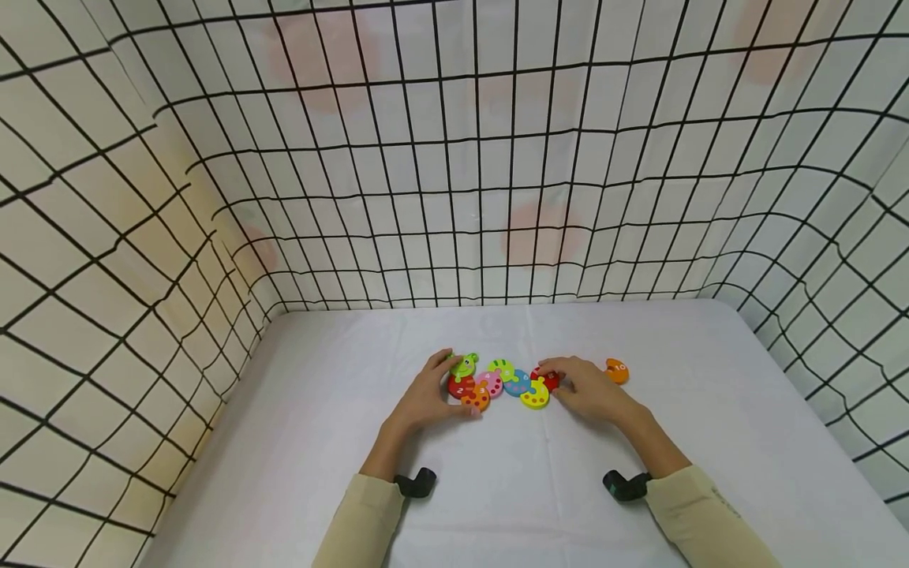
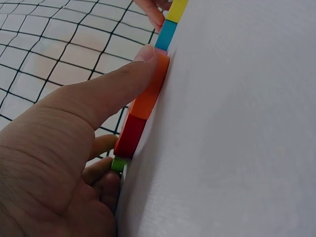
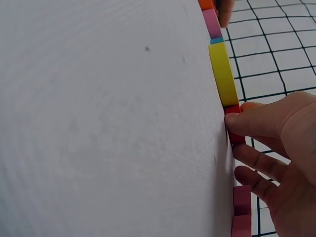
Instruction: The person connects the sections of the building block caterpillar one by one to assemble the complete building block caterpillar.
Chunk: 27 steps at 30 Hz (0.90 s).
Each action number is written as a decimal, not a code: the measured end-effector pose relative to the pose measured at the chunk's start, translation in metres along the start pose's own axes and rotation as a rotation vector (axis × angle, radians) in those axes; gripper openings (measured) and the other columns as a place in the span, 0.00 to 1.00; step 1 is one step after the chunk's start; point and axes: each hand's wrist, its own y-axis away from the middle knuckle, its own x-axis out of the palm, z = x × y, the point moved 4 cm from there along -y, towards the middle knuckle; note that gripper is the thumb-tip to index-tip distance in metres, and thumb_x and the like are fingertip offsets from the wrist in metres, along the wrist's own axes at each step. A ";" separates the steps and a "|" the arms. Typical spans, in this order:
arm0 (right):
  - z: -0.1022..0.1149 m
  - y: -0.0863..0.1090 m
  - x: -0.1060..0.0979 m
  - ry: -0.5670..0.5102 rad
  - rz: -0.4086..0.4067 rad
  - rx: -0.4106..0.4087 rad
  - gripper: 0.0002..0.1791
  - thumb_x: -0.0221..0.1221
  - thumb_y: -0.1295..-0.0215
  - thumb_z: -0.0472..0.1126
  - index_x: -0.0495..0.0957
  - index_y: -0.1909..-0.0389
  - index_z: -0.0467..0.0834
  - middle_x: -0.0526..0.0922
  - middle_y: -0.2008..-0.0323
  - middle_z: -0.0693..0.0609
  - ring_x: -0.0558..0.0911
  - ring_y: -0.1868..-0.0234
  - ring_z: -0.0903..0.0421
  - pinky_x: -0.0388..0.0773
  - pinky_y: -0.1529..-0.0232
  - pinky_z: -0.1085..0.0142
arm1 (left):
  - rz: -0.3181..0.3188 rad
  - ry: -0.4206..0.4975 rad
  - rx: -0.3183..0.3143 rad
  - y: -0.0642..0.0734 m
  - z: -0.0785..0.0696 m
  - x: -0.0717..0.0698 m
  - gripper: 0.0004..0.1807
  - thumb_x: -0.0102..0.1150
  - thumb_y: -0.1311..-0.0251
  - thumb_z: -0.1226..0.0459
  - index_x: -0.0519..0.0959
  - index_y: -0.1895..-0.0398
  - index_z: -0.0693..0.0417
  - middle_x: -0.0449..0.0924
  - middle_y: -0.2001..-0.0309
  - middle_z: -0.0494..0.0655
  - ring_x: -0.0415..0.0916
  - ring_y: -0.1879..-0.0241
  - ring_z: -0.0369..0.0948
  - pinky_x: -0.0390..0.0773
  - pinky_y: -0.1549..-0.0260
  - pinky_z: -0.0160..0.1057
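A row of flat, bright puzzle pieces forms a caterpillar shape on the white cloth. Around its left end my left hand [image 1: 424,397] holds the pieces, fingers by the green head piece [image 1: 465,365] and red piece [image 1: 460,386], thumb against the orange dotted piece [image 2: 150,91]. Further along come pink [image 1: 490,384], green striped [image 1: 502,368], blue [image 1: 517,383] and yellow [image 1: 535,395] pieces. My right hand [image 1: 589,388] pinches a red piece [image 3: 236,128] that touches the yellow one; its fingers partly cover it.
An orange piece marked 10 [image 1: 617,371] lies apart, beyond my right hand. Pink pieces [image 3: 242,200] stand near the right fingers in the right wrist view. White walls with black netting [image 1: 454,189] enclose the table's back and sides.
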 end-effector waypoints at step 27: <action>-0.027 0.037 -0.036 0.000 -0.173 0.160 0.22 0.66 0.33 0.42 0.80 0.39 0.44 0.82 0.44 0.42 0.79 0.49 0.45 0.84 0.48 0.47 | -0.087 0.043 -0.034 0.001 -0.003 0.001 0.56 0.81 0.62 0.38 0.70 0.26 0.44 0.60 0.23 0.49 0.64 0.26 0.52 0.70 0.29 0.58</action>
